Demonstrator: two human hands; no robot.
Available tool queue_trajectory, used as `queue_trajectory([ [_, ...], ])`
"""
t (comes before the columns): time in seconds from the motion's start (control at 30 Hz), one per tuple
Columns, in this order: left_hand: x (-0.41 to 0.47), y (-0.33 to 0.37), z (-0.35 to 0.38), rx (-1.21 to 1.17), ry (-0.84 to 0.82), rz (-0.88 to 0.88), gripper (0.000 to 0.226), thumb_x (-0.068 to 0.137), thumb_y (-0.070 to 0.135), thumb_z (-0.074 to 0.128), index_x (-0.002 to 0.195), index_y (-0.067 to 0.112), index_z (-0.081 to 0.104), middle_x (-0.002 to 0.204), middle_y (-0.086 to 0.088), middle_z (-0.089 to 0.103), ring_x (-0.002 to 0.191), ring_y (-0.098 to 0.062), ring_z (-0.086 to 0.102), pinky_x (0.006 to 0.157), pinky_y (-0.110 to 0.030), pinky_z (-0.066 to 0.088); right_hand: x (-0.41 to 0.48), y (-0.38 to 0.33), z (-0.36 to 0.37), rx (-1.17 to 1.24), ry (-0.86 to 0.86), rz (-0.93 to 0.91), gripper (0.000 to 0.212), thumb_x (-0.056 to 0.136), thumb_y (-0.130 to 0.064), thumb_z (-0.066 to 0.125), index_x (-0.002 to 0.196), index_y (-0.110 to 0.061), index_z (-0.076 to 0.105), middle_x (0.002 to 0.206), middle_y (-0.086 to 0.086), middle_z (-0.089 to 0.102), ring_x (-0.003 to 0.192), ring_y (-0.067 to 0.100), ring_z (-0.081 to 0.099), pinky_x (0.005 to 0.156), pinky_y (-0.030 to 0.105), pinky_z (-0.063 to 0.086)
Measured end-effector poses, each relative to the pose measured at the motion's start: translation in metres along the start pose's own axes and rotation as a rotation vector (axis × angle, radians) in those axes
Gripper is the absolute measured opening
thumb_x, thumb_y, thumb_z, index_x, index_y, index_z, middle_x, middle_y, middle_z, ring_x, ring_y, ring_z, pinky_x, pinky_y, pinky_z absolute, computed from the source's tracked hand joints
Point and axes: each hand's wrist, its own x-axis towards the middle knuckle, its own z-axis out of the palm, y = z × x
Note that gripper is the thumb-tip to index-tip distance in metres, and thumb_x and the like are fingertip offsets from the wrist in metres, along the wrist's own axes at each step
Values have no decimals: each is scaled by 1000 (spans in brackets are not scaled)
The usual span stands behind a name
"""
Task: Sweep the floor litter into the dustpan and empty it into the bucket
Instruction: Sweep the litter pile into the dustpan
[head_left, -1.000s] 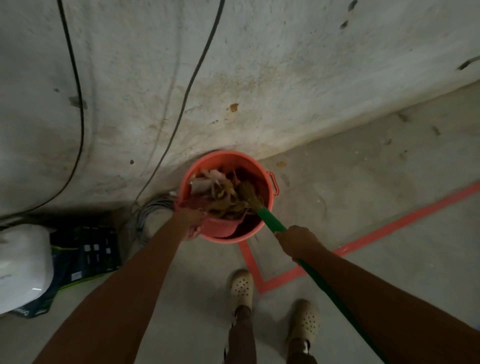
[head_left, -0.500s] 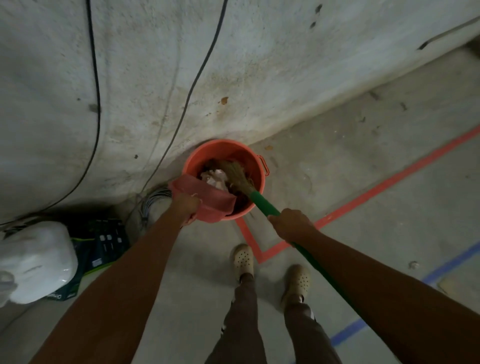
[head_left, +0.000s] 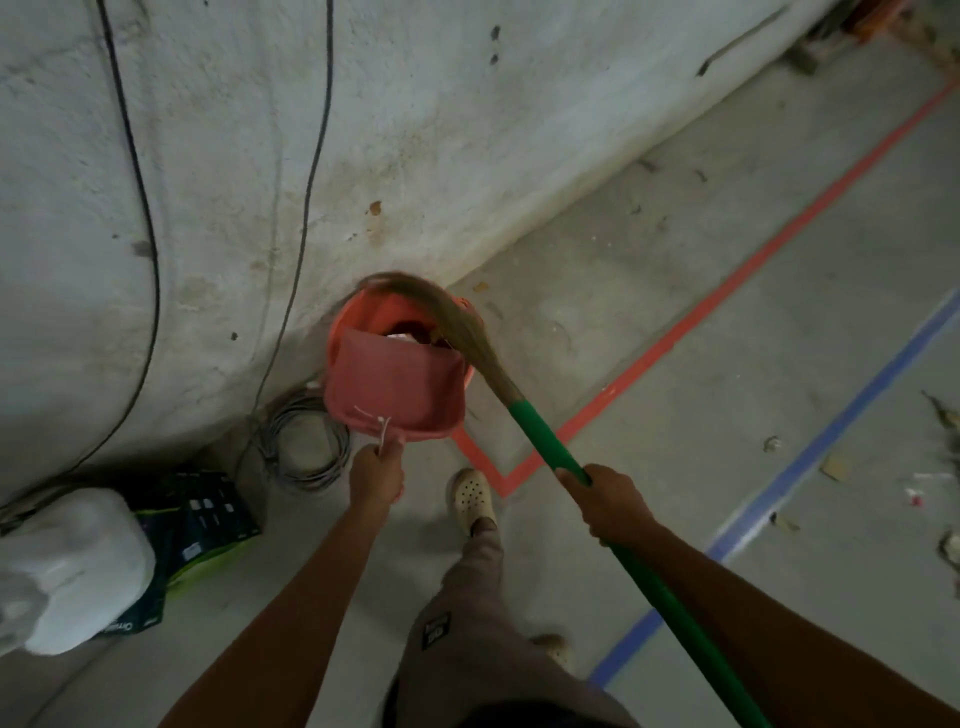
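Left hand (head_left: 375, 475): lower centre of the frame; fingers curled tight round the handle of the dustpan (head_left: 395, 384), most of that handle hidden under the hand
Dustpan: pink; held tipped up just above the left hand, far edge over the mouth of the bucket (head_left: 382, 314); no litter showed on the flat face turned to the camera
Bucket: orange; centre of the frame, on the floor (head_left: 675, 467) near the foot of the wall; some scraps visible inside through the gap past the dustpan
Right hand (head_left: 610, 501): right of centre; fingers wrapped round the green handle of the broom (head_left: 540, 436)
Broom: long axis ran from the lower right corner up to the centre; blurred straw head arched over the bucket's far rim
Floor litter (head_left: 834, 466): loose scraps at the right edge of the frame, beyond the blue tape line (head_left: 831, 431), well apart from the bucket
Relation that mattered: the scraps lay to the right of both hands, nearer the right hand and the broom; the dustpan sat on the far side from them
Step, as judged: emptying about finished; more sweeping to do at the right
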Motion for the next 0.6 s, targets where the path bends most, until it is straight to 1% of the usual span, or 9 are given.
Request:
queue_trajectory([
  [0.07,-24,-8,14,-29,-35,9,38,96,39,61,72,12,48,59,-10,50,39,-19,45,42,-26,37,-17,30,6,67,45,0,45,99,-57,48,89,-13,53,72,6,61,53,17,60,43,26,50],
  [0.13,-51,-12,29,-2,-49,71,35,96,34,61,72,13,47,60,-10,52,42,-22,47,41,-27,38,-37,62,13,146,113,-9,48,97,-59,49,93,-11,55,70,8,62,49,17,59,42,29,53],
  [0.2,-81,-13,45,33,-77,150,33,95,37,60,75,14,49,63,-11,56,48,-25,51,44,-31,41,-63,95,20,226,189,-12,50,95,-61,50,93,-11,56,69,10,64,47,17,59,42,33,54],
  [0.3,-119,-18,70,88,-181,247,35,89,48,61,77,16,54,67,-11,59,53,-26,54,51,-35,44,-110,146,32,313,308,1,51,91,-65,47,94,-15,57,71,9,64,52,17,59,53,40,57],
  [0.37,-145,-16,91,136,-241,334,40,81,58,60,78,18,57,68,-11,61,57,-26,55,55,-39,46,-139,175,37,374,368,19,46,94,-61,47,97,-16,57,73,7,64,57,18,60,56,38,58],
  [0.43,-179,-8,114,168,-305,415,39,86,50,60,77,13,56,64,-11,59,50,-25,54,53,-38,45,-163,203,41,458,419,42,40,99,-54,47,98,-16,56,74,6,62,57,17,60,51,31,56],
  [0.5,-218,3,137,173,-364,468,33,95,36,59,76,10,53,60,-9,57,41,-21,51,49,-31,43,-184,230,43,552,483,73,38,100,-53,48,98,-16,55,74,5,61,56,15,58,48,26,53],
  [0.53,-236,8,149,175,-394,489,33,97,35,59,76,10,52,59,-8,56,40,-19,49,46,-29,41,-194,243,43,607,520,87,38,100,-54,49,98,-16,55,73,5,61,55,14,58,48,26,54],
  [0.6,-269,17,172,181,-446,536,36,97,39,59,75,12,51,58,-6,55,41,-19,49,44,-28,40,-212,266,42,711,589,121,39,99,-54,50,98,-16,56,72,6,61,54,15,59,48,29,55],
])
